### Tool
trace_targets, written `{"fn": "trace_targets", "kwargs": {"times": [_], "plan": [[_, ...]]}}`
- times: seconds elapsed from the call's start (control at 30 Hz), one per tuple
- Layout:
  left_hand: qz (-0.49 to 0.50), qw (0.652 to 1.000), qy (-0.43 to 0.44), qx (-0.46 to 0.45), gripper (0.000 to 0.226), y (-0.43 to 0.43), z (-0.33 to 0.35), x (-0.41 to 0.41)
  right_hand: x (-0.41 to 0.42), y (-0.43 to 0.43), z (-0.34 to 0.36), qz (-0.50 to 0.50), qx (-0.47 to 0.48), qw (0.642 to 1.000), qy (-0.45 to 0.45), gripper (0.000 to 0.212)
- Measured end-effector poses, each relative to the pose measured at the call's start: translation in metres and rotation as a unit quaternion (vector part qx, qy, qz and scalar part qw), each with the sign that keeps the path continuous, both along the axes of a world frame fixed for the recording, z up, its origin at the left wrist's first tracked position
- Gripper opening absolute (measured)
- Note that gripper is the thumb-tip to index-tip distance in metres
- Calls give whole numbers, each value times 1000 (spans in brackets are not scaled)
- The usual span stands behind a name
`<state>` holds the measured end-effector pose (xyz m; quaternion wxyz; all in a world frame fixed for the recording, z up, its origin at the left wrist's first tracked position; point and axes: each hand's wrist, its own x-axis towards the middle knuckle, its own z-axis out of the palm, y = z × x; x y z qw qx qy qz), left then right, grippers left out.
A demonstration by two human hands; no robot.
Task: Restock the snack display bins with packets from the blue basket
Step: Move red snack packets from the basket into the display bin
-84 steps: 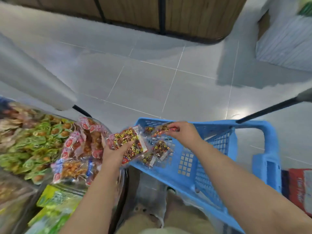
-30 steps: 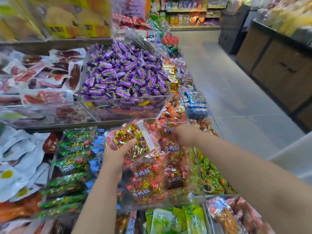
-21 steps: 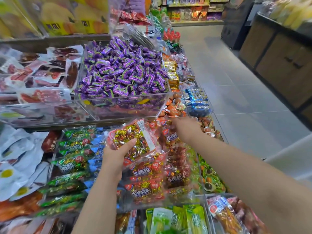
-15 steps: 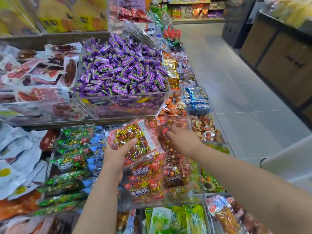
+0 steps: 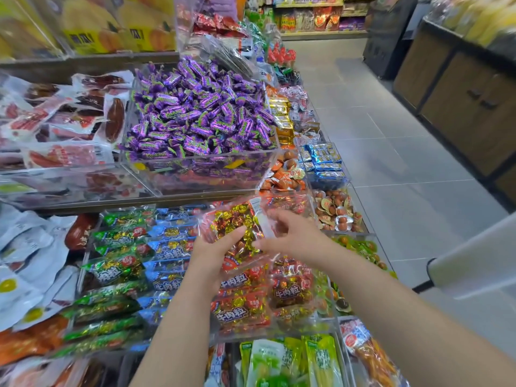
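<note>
the red packet bin [image 5: 265, 300] is open from above but heaped to its clear rim. the air just over its far end is taken by the left hand [image 5: 215, 255], the clear packet [image 5: 237, 230] it holds, and the right hand [image 5: 296, 241] at the packet's edge. behind them the purple candy bin [image 5: 195, 115] juts forward on the upper tier and closes the way back. green packets [image 5: 117, 269] and blue packets [image 5: 170, 247] crowd the left. to the right the tiled aisle [image 5: 405, 169] is open, with a white bar [image 5: 474, 261] beside the right forearm.
</note>
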<state>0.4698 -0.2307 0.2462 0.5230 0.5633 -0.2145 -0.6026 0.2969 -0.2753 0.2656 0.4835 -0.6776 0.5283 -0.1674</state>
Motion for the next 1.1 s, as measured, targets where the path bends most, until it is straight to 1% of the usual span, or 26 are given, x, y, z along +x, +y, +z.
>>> {"fn": "trace_targets", "kwargs": {"times": [0.03,0.07,0.1,0.13,0.17,0.23,0.27,0.33,0.37,0.43,0.47,0.5,0.53,0.6,0.63,0.67,0.7,0.73,0.77,0.83,0.87,0.9,0.93,1.0,1.03,1.1], "plan": [[-7,1000,-4,-2,112,1,2,-3,-1,3,-1,-7,-32,999,21,41],[-11,1000,-2,-2,120,1,3,-6,-4,4,-3,-29,-27,999,1,38],[-11,1000,4,1,129,2,4,-7,-8,5,-3,-61,16,997,-54,37],[-7,1000,18,4,135,2,4,-6,-13,5,-5,-101,81,982,-135,37],[-2,999,32,10,135,3,3,-4,-17,4,-6,-138,147,952,-232,38],[-1,998,59,24,119,6,0,0,-24,4,-7,-189,226,874,-387,40],[0,997,68,29,105,7,-4,1,-27,5,-8,-207,234,850,-425,41],[7,996,71,45,88,7,-10,1,-33,5,-9,-234,206,840,-444,45],[16,996,66,54,81,7,-14,2,-36,5,-11,-252,173,849,-431,51],[47,995,65,59,55,6,-18,5,-43,6,-18,-301,50,887,-347,69],[61,994,62,59,43,5,-20,7,-45,7,-21,-310,-41,903,-293,64],[68,994,56,60,38,5,-20,9,-47,8,-24,-298,-129,913,-247,57],[70,994,53,61,40,5,-20,10,-45,10,-24,-262,-201,917,-222,53],[66,994,56,61,65,3,-19,9,-37,18,-27,-118,-331,924,-151,55],[61,994,59,63,72,3,-17,8,-32,20,-30,-32,-400,912,-89,54],[57,995,57,56,65,2,-16,8,-27,21,-33,54,-448,892,-33,50],[55,996,49,46,51,0,-15,8,-24,24,-36,121,-459,880,2,47],[54,997,39,36,38,0,-15,10,-21,26,-37,154,-427,891,14,46],[48,998,31,30,30,-1,-16,12,-18,29,-36,154,-371,916,-3,44],[31,999,23,18,26,-1,-18,14,-12,34,-29,75,-262,959,-74,30],[18,1000,17,15,25,-1,-20,15,-8,33,-25,23,-243,966,-87,25],[8,1000,8,14,24,-1,-22,14,-6,30,-23,-17,-227,970,-82,29],[4,1000,-9,17,23,-1,-23,13,-4,26,-19,-43,-194,978,-66,46],[-7,998,-59,24,25,-2,-24,10,-5,19,-13,-59,-79,994,-40,92],[-15,996,-79,26,26,-3,-25,8,-7,15,-12,-54,-34,998,-29,104],[-22,994,-108,26,27,-5,-23,5,-13,12,-10,-48,-2,999,-2,105]]}}
